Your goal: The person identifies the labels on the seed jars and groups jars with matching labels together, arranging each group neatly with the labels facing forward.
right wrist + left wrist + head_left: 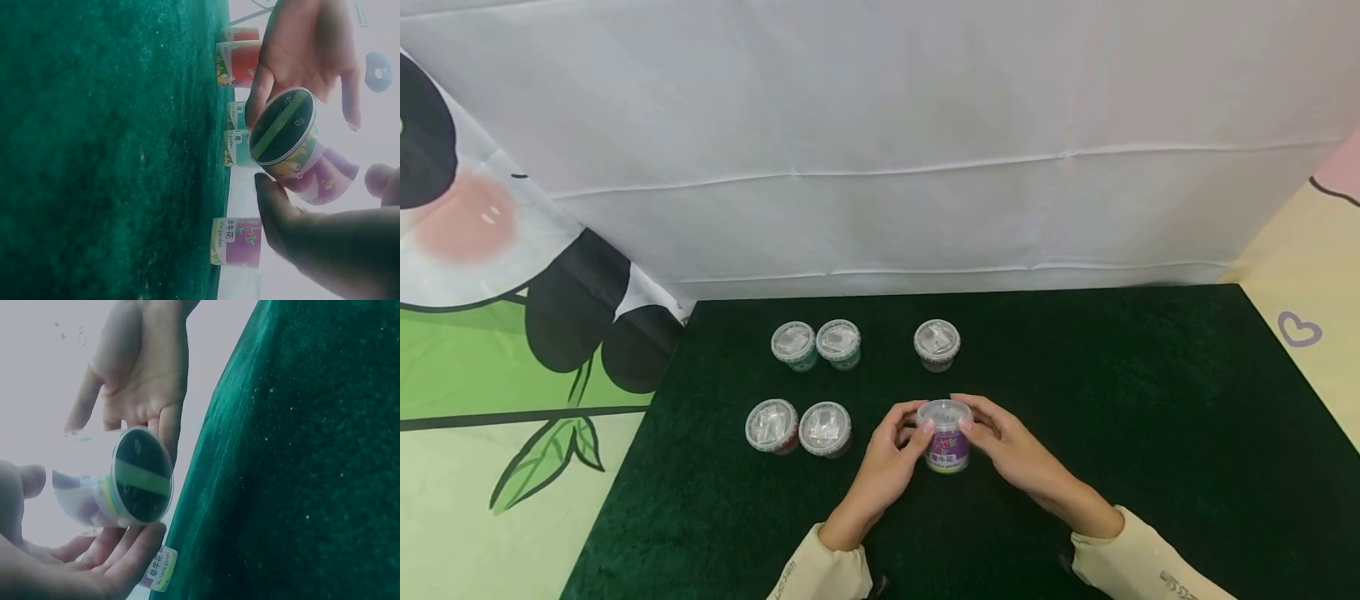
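Between both hands is a small clear-lidded plastic cup (947, 448) with a purple, flower-printed label. It is raised off the cloth, since both wrist views show the underside of the cup (142, 503), dark with a pale green stripe. My left hand (886, 461) grips its left side, thumb in front near the rim and fingers behind. From the opposite side my right hand (1024, 454) holds it the same way. In the right wrist view, the held cup (312, 178) is tilted, its label showing purple, yellow and green. The contents cannot be made out.
A dark green cloth (1120, 400) covers the table. Two red-labelled cups, one here (772, 426) and one beside it (825, 429), stand left of my hands. Behind are two teal-labelled cups, one left (793, 343) and one right (838, 342), plus a purple-labelled cup (236, 242).
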### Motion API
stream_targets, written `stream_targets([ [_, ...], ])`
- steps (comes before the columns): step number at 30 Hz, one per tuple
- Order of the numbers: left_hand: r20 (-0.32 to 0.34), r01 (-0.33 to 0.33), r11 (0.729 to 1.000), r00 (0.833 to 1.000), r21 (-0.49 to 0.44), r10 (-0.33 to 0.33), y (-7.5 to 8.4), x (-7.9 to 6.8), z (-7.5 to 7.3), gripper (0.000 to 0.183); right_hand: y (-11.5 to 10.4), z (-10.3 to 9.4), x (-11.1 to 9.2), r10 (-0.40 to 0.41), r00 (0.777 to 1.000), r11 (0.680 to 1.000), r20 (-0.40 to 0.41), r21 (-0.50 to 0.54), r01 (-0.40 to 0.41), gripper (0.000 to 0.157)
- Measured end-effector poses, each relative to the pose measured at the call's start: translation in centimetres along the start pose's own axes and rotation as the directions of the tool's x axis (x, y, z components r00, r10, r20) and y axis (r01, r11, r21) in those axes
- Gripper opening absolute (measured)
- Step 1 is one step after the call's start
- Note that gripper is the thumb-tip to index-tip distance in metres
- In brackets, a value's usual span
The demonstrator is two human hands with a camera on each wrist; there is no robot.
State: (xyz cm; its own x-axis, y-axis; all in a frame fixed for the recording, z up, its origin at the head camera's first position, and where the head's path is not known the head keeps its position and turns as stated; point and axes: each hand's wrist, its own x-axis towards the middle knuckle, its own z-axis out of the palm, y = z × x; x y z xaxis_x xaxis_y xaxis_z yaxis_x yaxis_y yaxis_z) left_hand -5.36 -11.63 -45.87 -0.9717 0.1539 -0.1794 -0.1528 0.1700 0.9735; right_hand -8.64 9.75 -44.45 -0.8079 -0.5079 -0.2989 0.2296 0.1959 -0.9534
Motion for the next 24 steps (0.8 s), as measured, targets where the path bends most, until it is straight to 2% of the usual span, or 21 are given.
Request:
stream_targets([
  [4, -0.072, -0.029, 0.999, 0.997, 0.032, 0.032, 0.1, 0.1, 0.4, 0.047, -0.1, 0.2, 0.1, -0.015, 1.000, 1.000, -0.015, -0.001, 0.015, 0.059],
  [7, -0.097, -0.041, 0.998, 0.994, 0.050, 0.046, 0.1, 0.1, 0.7, 0.045, -0.2, 0.2, 0.1, -0.013, 1.000, 1.000, -0.018, -0.008, 0.013, 0.059],
  [15, -0.086, -0.016, 0.998, 0.996, 0.061, 0.021, 0.1, 0.4, 0.8, 0.046, -0.3, 0.0, 0.2, -0.007, 1.000, 0.999, 0.008, -0.044, 0.007, 0.058],
  [24, -0.063, -0.032, 0.995, 0.997, 0.097, 0.038, 1.2, 1.8, 1.1, 0.045, -0.3, -1.6, 0.5, -0.036, 0.999, 0.997, -0.005, -0.066, 0.036, 0.058],
])
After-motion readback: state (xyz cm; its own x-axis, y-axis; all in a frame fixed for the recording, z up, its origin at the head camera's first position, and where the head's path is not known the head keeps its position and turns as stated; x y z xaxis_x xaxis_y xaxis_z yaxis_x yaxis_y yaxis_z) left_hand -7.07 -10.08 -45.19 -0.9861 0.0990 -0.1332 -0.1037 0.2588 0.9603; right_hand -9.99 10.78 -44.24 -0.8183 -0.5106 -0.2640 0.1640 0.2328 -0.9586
